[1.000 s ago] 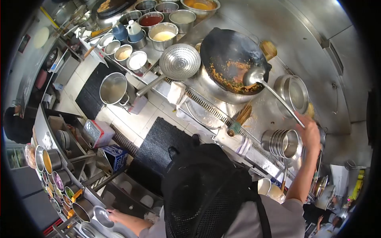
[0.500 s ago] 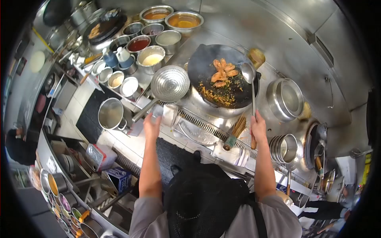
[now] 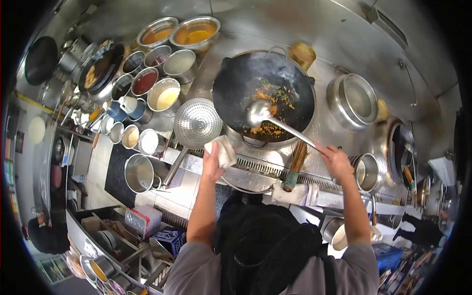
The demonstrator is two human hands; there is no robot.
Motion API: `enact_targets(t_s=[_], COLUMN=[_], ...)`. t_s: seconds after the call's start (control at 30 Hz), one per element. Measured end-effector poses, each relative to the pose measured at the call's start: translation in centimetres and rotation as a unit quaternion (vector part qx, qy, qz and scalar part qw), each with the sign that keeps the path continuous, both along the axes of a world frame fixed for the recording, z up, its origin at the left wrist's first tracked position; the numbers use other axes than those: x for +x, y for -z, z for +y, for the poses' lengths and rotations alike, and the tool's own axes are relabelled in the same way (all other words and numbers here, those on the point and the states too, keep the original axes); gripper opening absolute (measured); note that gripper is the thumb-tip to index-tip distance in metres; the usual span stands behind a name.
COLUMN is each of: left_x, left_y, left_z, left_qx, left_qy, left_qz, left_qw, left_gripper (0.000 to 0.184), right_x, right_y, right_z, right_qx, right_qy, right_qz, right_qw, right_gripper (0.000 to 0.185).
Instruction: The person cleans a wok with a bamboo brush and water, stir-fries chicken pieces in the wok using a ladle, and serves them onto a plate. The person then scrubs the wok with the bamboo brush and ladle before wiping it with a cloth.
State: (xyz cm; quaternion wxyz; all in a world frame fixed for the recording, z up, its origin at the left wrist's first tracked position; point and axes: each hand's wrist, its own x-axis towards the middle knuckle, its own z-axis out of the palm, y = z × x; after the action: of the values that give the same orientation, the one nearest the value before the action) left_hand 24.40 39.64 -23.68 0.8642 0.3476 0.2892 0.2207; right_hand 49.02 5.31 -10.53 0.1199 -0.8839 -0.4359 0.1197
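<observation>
My left hand (image 3: 211,166) grasps a white cloth (image 3: 225,151) by the front edge of the bench (image 3: 320,132); my right hand (image 3: 338,163) is clenched round the ladle (image 3: 259,112) handle. Its bowl sits inside the wok (image 3: 235,84), among orange and green bits of food (image 3: 275,129).

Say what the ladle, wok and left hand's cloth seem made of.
Ladle: polished metal, probably stainless steel, since it gleams. Wok: dull metal, likely iron or carbon steel, as it looks blackened. Cloth: matte fabric, perhaps cotton, since it bunches in folds.
</observation>
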Motion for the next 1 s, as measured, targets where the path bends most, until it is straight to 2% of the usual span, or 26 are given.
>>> enact_targets(t_s=[0.03,0.1,0.13,0.17,0.2,0.27,0.33,0.37,0.4,0.43,0.5,0.53,0.57,0.6,0.67,0.7,0.73,0.77,0.8,0.83,0.87,0.9,0.97,1.0], left_x=[0.8,2.0,2.9,3.6,5.2,8.8,12.7,12.6,11.2,8.2,2.7,1.2,0.7,1.4,4.4,5.8,5.9,4.5,2.2,-1.1,-3.4,-4.4,-5.2,-3.7], left_y=[-0.9,0.2,0.5,-2.7,-2.3,0.4,6.1,7.1,5.7,1.5,-7.6,-9.6,-9.7,-9.7,-7.8,-5.5,-3.3,-2.4,0.1,0.3,0.2,-1.6,-6.9,-9.3], left_z=[0.0,0.1,0.1,-0.4,-0.9,-2.4,-2.0,-3.5,-5.6,-7.1,-9.7,-10.5,-10.9,-11.5,-10.2,-9.7,-10.1,-12.0,-13.2,-14.6,-15.3,-15.7,-16.0,-15.1], left_qx=[-0.097,-0.144,-0.186,-0.204,-0.203,-0.138,-0.072,0.035,-0.023,-0.055,-0.096,-0.103,-0.063,-0.102,-0.075,-0.053,-0.035,-0.008,-0.003,-0.024,-0.044,0.013,-0.019,-0.066], left_qy=[0.01,0.049,0.08,0.107,0.112,0.16,0.172,0.125,0.052,0.049,0.065,0.081,0.092,0.049,0.072,0.084,0.094,0.071,0.074,0.087,0.099,0.101,0.108,0.098], left_qz=[-0.022,-0.039,-0.054,0.004,0.001,-0.013,0.084,0.122,0.117,0.094,0.068,0.066,0.083,0.103,0.138,0.12,0.099,0.082,0.059,0.072,0.084,0.082,0.146,0.172], left_qw=[0.995,0.988,0.978,0.973,0.973,0.977,0.979,0.984,0.991,0.993,0.991,0.989,0.99,0.988,0.985,0.988,0.99,0.994,0.996,0.993,0.991,0.991,0.983,0.978], left_gripper=[0.049,0.053,0.056,0.049,0.049,0.035,0.024,0.022,0.024,0.027,0.031,0.032,0.032,0.028,0.023,0.02,0.017,0.014,0.015,0.018,0.022,0.022,0.019,0.017], right_x=[-0.6,-1.4,-1.6,-1.5,-1.1,-1.5,-3.7,-5.4,-6.6,-7.6,-9.3,-9.1,-8.9,-8.8,-7.5,-5.8,-6.0,-6.2,-6.2,-7.1,-7.8,-8.6,-8.7,-8.3], right_y=[-1.1,-1.6,-0.9,-0.3,0.5,2.0,1.2,-0.4,-2.7,-6.5,-15.5,-16.3,-17.2,-15.9,-13.4,-9.1,-8.1,-4.6,-4.5,-4.4,-4.5,-7.6,-12.2,-14.0], right_z=[-0.7,-2.3,-3.3,-3.4,-3.2,-2.8,-0.8,-0.3,-0.5,-1.2,-3.3,-4.5,-5.7,-7.1,-5.4,-5.1,-2.9,-2.5,-2.9,-3.6,-4.1,-4.9,-7.0,-7.4], right_qx=[-0.019,-0.044,-0.011,0.025,0.025,0.047,0.092,0.098,0.104,0.07,-0.046,-0.068,-0.089,-0.05,-0.067,-0.02,-0.032,0.05,0.056,0.056,0.058,0.004,-0.078,-0.075], right_qy=[0.019,0.042,0.063,0.082,0.087,0.141,0.149,0.168,0.186,0.192,0.236,0.2,0.163,0.06,0.032,0.012,0.069,0.082,0.08,0.083,0.085,0.087,0.063,0.042], right_qz=[-0.024,-0.056,-0.067,-0.079,-0.084,-0.044,-0.027,0.042,0.109,0.181,0.339,0.351,0.363,0.3,0.217,0.192,0.2,0.182,0.18,0.178,0.175,0.19,0.277,0.308], right_qw=[0.999,0.997,0.996,0.993,0.992,0.988,0.984,0.98,0.971,0.962,0.909,0.912,0.913,0.951,0.973,0.981,0.977,0.979,0.979,0.979,0.979,0.978,0.956,0.947], right_gripper=[0.052,0.051,0.05,0.049,0.049,0.048,0.048,0.048,0.048,0.048,0.048,0.048,0.048,0.048,0.044,0.044,0.045,0.045,0.045,0.045,0.045,0.045,0.047,0.048])
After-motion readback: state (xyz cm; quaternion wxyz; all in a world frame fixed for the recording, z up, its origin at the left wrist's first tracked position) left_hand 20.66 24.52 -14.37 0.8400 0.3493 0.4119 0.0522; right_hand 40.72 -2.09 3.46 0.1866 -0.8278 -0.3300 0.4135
